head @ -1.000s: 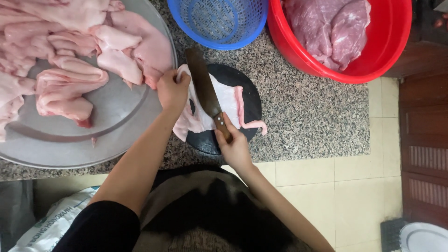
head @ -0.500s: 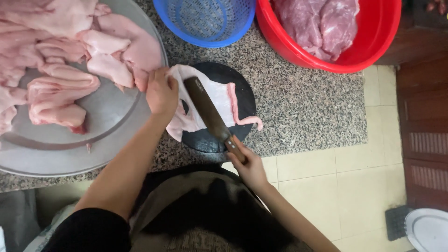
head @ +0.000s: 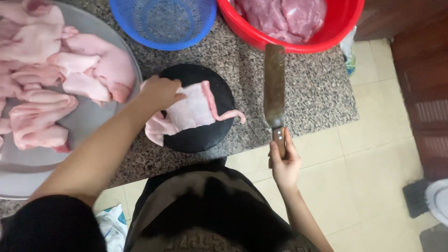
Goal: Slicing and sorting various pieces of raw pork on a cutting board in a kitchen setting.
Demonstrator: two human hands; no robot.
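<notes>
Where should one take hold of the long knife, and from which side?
Probably by the wooden handle of the knife, coming from the near end. The blade points away toward the red tub; the right hand already holds the handle this way.

Speckled granite counter (head: 303,93) bears black board (head: 186,79), blue basket (head: 163,23), red basin (head: 298,44), tray (head: 70,140).

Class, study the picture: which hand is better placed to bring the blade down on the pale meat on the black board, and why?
The right hand: it grips the cleaver beside the black board, while the left hand pins the pale meat.
</notes>
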